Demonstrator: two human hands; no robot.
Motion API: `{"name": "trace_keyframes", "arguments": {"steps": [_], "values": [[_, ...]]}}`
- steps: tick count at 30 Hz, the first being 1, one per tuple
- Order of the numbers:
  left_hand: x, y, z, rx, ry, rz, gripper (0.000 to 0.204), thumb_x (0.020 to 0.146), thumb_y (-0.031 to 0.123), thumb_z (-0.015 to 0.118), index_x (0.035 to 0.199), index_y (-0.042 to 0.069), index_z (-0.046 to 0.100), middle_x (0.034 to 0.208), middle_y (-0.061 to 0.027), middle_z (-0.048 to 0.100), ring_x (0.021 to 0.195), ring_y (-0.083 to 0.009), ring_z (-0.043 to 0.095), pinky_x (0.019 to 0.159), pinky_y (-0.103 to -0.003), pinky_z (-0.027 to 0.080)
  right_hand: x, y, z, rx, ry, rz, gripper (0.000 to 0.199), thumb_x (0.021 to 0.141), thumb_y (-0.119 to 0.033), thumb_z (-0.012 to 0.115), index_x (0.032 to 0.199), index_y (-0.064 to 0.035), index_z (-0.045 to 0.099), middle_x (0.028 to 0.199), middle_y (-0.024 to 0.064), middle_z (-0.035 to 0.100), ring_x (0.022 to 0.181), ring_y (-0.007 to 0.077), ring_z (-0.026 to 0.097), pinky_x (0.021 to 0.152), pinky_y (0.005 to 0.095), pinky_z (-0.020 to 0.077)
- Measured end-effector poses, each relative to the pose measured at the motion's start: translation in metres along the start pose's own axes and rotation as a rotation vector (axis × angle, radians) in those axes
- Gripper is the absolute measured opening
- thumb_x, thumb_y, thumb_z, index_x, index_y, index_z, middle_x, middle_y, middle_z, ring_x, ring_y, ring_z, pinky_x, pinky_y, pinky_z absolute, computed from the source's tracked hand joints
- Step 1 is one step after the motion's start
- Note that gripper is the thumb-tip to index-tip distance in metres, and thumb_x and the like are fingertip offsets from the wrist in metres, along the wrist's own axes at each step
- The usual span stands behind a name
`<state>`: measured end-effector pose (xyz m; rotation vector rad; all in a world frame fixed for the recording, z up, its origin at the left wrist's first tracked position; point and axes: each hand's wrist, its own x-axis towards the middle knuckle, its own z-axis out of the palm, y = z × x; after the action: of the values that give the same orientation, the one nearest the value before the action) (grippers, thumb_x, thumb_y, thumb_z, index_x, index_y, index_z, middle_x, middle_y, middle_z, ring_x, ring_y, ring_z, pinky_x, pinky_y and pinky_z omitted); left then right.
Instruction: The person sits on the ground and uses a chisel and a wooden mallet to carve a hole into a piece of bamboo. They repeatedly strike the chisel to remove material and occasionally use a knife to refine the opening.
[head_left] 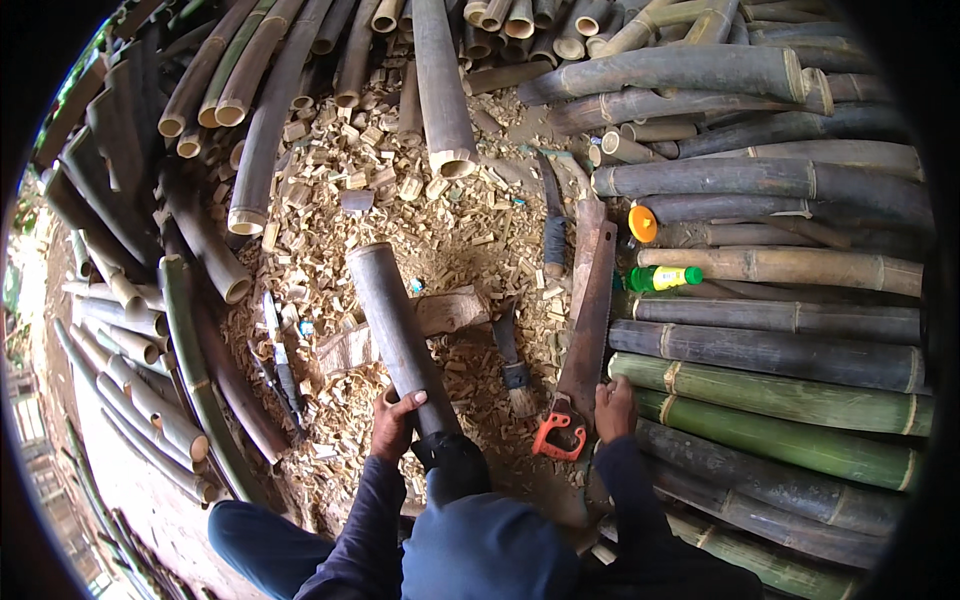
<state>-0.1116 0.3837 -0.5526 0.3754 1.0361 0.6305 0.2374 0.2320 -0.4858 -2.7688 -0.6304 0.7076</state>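
A dark bamboo pole (395,330) slants away from my body, its cut far end resting over a wood block (450,312). My left hand (396,424) grips the pole near its close end, thumb laid across the top. To the right lies a rusty handsaw (590,320) with an orange handle (561,434). My right hand (615,408) is just right of the saw's blade base, its fingers curled closed; whatever may be inside them is hidden. A knife (514,375) with a dark wrapped handle lies between the pole and the saw.
Bamboo poles (780,350) are stacked along the right, with more poles (180,350) at left and far. Wood chips (330,200) cover the ground. A green bottle (662,278), an orange disc (642,224), another blade (552,215) and tools (280,360) lie around.
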Motion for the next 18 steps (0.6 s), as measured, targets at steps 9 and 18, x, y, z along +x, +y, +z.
{"name": "trace_keyframes", "arguments": {"steps": [9, 18], "values": [[-0.005, 0.012, 0.011, 0.02, -0.038, 0.016, 0.064, 0.077, 0.015, 0.086, 0.13, -0.007, 0.058, 0.114, -0.0131, 0.07, 0.102, -0.0243, 0.068, 0.096, -0.039, 0.053, 0.076, 0.094, 0.052, 0.148, 0.056, -0.079, 0.041, 0.084, -0.028, 0.081, 0.107, 0.0024, 0.067, 0.094, 0.019, 0.072, 0.084, 0.0336, 0.069, 0.078, 0.0448, 0.0534], [-0.036, 0.02, -0.005, 0.081, -0.073, 0.033, 0.059, 0.084, 0.022, 0.084, 0.129, -0.009, 0.062, 0.116, -0.0153, 0.071, 0.103, -0.0243, 0.068, 0.094, -0.038, 0.053, 0.012, 0.034, -0.023, 0.457, 0.006, -0.484, 0.031, 0.081, -0.013, 0.076, 0.07, -0.0011, 0.05, 0.063, 0.0046, 0.041, 0.063, 0.0111, 0.037, 0.056, 0.0355, 0.0341]]}}
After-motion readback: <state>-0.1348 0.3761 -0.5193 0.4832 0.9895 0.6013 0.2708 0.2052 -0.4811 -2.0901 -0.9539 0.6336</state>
